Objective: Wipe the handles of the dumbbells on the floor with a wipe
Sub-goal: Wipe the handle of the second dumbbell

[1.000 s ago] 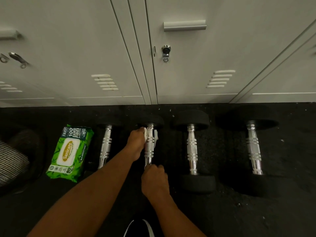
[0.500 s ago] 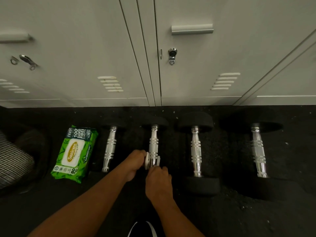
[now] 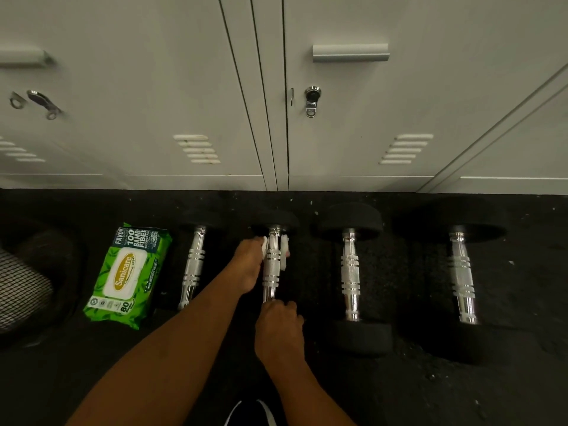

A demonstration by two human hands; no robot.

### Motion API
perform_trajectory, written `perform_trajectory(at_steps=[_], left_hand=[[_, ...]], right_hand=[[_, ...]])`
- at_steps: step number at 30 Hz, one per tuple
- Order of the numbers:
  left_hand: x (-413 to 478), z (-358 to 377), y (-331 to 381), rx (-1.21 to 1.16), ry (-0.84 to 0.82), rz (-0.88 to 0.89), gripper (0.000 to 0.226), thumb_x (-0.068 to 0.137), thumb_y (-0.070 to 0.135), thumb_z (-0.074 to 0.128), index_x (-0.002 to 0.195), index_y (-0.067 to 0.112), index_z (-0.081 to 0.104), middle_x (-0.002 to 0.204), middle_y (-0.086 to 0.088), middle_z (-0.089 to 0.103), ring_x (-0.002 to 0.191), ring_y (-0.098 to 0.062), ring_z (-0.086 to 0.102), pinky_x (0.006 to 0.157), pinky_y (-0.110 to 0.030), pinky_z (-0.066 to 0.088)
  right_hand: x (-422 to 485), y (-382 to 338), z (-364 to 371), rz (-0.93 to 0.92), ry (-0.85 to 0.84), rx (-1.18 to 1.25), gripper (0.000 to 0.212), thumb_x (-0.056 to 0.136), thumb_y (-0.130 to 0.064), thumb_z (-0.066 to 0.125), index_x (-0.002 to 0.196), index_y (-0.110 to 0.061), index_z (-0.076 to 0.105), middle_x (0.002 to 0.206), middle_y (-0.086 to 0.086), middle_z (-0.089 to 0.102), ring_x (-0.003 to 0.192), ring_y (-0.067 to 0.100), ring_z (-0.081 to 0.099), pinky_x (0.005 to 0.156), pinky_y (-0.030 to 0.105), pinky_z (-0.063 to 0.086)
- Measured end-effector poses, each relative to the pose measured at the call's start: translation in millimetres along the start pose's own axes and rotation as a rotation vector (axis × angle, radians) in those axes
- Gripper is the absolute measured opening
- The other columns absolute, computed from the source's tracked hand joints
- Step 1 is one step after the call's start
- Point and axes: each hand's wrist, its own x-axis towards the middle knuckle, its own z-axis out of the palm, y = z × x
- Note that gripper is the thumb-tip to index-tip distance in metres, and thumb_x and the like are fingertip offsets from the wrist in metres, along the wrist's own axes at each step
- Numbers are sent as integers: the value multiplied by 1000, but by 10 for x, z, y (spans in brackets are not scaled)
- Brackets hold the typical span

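Since half a second ago, left hand [image 3: 249, 265] slid wipe [image 3: 284, 252] up the second dumbbell's handle [image 3: 272, 265]; right hand [image 3: 278, 330] grips its near end. Two right-frame dumbbells seemingly remain.

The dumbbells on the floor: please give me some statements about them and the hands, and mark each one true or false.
1. Four dumbbells lie side by side in front of the lockers. True.
2. The left hand holds the white wipe around the handle of the second dumbbell from the left. True.
3. The right hand rests on the pack of wipes. False: it is at the near end of that same dumbbell; the pack lies untouched at the far left.
4. The wipe is at the near end of the handle. False: it is at the far end, near the lockers.
5. The rightmost dumbbell looks the biggest. True.
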Motion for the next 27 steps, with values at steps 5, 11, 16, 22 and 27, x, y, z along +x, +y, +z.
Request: perform_trajectory(at_steps=[5,11,16,22,27], left_hand=[[-187,-127,-254,186,-82,-24,39,100,20,34,109,5,69,100,-17,74,100,-29,70,97,-40,51],[-286,-279,-497,454,-37,51,34,91,10,40,66,1,62,71,-17,63,70,-21,56,84,-37,45],[-169,-257,-471,472,39,13,32,88,5,44,62,6,62,67,-12,63,66,-21,57,73,-30,43],[-43,-120,-279,308,76,-37,26,89,1,41,80,-7,64,79,-24,64,66,-28,60,59,-32,48],[14,-9,9,154,65,-11,32,91,1,34,100,-12,62,88,-24,67,71,-32,64,73,-46,56]], right_hand=[[16,-5,21,27,20,51,36,96,-15,48,131,-8,45,130,12,50,118,27,46,101,39,41],[3,-8,25,27,23,52,36,97,-18,46,131,-8,45,131,12,49,118,28,45,99,40,40],[-4,-10,-5,10,12,36,34,96,-14,47,130,-8,46,130,12,50,118,28,45,101,42,41],[1,-7,-2,25,7,34,37,95,-15,49,132,-7,44,129,14,50,118,28,46,100,41,42],[-13,-5,-33,-1,9,-19,38,96,-15,48,132,-5,43,128,14,51,117,28,46,100,42,42]])
